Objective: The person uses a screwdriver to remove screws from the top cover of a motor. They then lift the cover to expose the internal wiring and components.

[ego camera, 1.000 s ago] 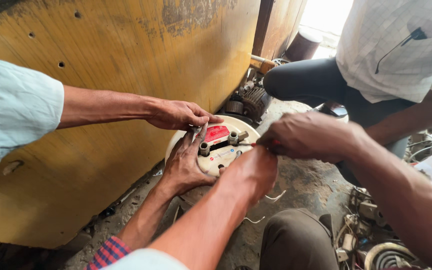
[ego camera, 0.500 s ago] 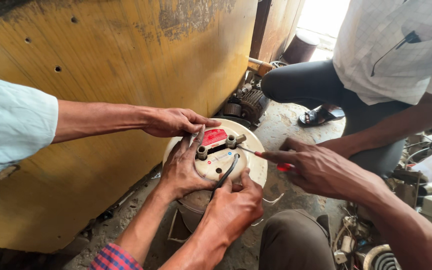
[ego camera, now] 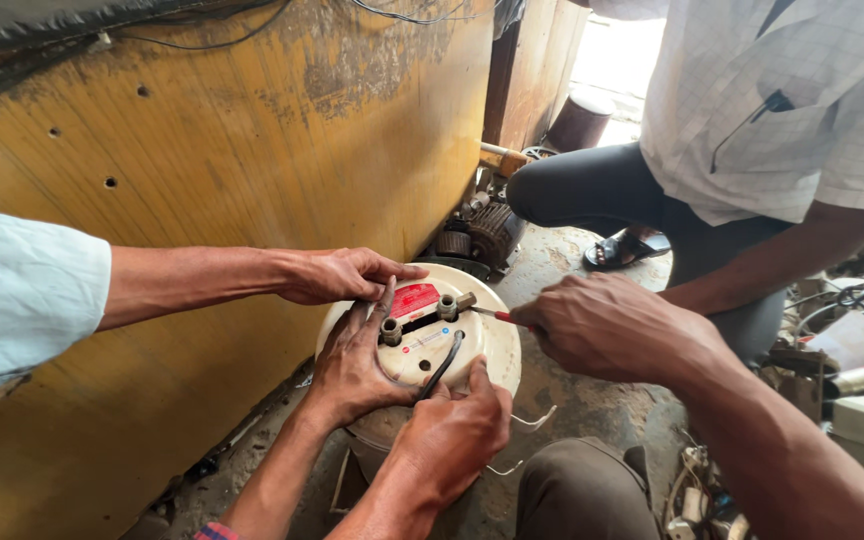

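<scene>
The round cream housing (ego camera: 482,350) sat on the floor at the centre, against the yellow panel (ego camera: 252,130). The person's left hand (ego camera: 447,440) gripped its near rim to steady it. The right hand (ego camera: 607,325) was closed around a red-handled screwdriver (ego camera: 497,316), with the tip at a terminal post (ego camera: 449,306). Two co-workers' hands (ego camera: 347,272) braced the far left edge.

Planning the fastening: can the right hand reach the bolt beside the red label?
Likely yes: the right hand holds its screwdriver tip at that bolt; other hands sit left and below, leaving that side free.
</scene>
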